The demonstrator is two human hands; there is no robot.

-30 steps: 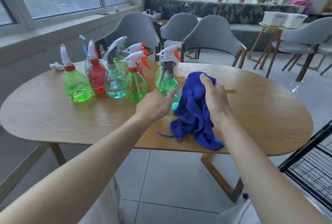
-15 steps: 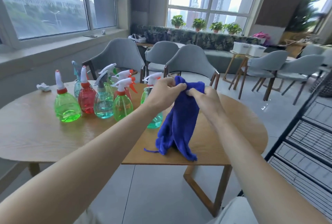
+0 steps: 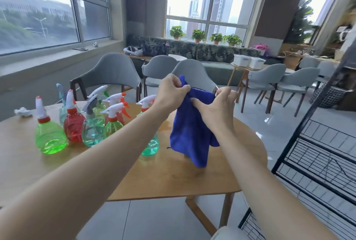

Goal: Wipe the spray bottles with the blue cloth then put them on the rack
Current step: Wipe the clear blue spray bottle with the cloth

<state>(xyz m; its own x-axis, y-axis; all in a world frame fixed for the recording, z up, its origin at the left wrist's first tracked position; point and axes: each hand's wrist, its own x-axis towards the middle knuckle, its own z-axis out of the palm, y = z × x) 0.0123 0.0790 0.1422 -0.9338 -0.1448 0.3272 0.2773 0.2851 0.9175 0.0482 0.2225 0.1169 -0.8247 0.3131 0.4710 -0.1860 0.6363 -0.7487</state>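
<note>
Cloth (image 3: 190,130): up off the table (image 3: 173,178) since a second ago, now hanging mid-frame, our left hand (image 3: 171,91) and right hand (image 3: 217,105) both pinching its top edge (spreading it, we judge). Bottles (image 3: 92,124), centre left, await wiping; rack (image 3: 317,162) at right.

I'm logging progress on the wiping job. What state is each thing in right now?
blue cloth: lifted, hanging bunched from both hands over the table.
left hand: pinches the cloth's top edge.
right hand: grips the cloth's top edge.
spray bottles: upright on the table, none held.
rack: no bottle on the shelves in view.
</note>
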